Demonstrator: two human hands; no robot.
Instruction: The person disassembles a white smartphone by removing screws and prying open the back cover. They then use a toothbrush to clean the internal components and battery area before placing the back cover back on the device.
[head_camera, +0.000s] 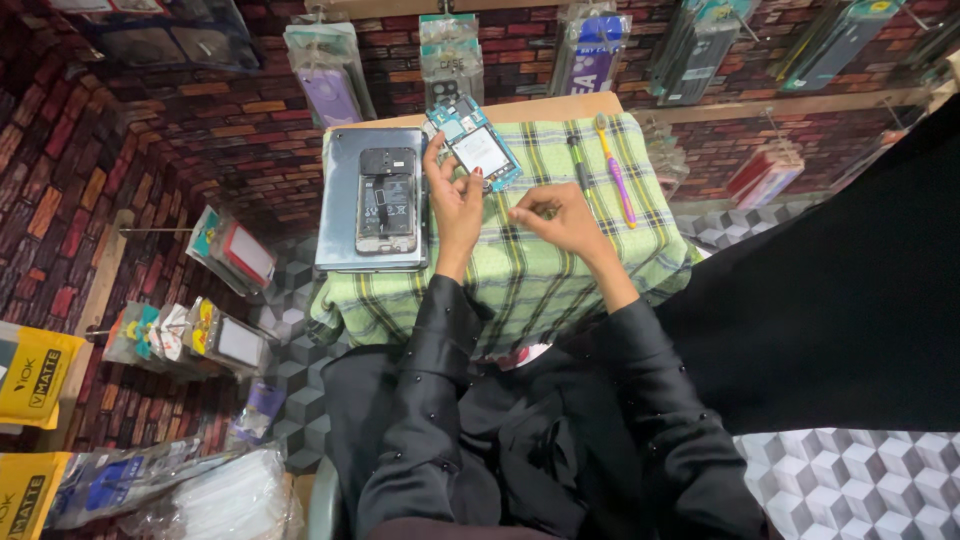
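1. head view, looking down: a small desk covered with a green plaid cloth is seen in front of a seated person in black sleeves.
2. a grey mat lies on the left part of the desk, and an opened phone is laid on it with the back cover off and its inner parts exposed.
3. a blue-green circuit board with a pale square patch is held up at the far edge of the desk, just right of the phone, apart from it.
4. the left hand is raised, its fingers closed on the near edge of the board.
5. the right hand hovers over the cloth just right of the left hand, fingers curled in a pinch; whether something tiny is held cannot be told.
6. a dark pen-like tool and a pink-and-yellow tool lie untouched on the cloth to the right.
7. judged from this, disassembly looks well along: the phone is open and the board is out; the tools are at rest, and nothing is seen refitted.
8. packaged phone accessories hang on brick-patterned walls around.
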